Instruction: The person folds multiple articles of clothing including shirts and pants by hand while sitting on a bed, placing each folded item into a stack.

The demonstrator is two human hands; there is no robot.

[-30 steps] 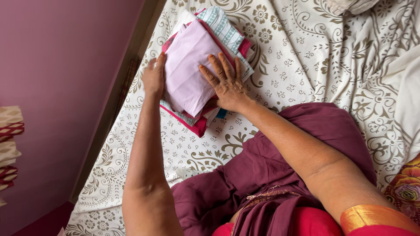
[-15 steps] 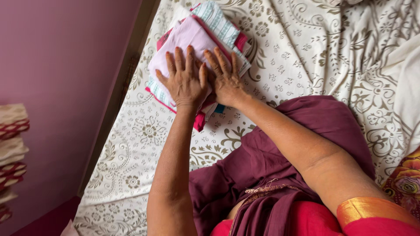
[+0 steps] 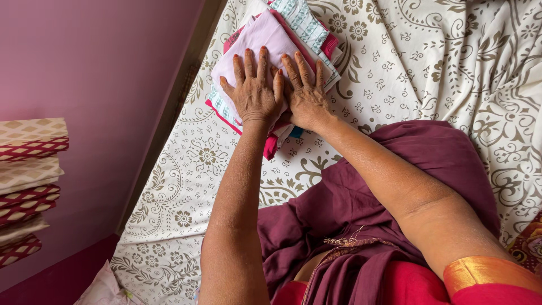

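Pink wall (image 3: 96,62) on the left, and a bed covered by a cream sheet with a brown floral print (image 3: 429,62) fills most of the single head view. Near the top edge sits a stack of folded cloths (image 3: 282,34), with a pale lilac piece on top, striped green-and-white ones under it and pink-red edges poking out. Its long axis runs diagonally, from lower left up toward the upper right, and the far corner is cut off by the frame.

Left hand (image 3: 257,90) lies flat on the lilac cloth, fingers spread apart, palm down, not gripping anything. Right hand (image 3: 305,93) is pressed flat right beside it, fingers fairly close together, thumb side touching the left hand. Between them they hide the middle and near end of the stack, so I can't count the layers.

Maroon garment (image 3: 367,214) bunches across the lap below. Far left, a pile of red and beige patterned fabric (image 3: 28,186) is half cropped.
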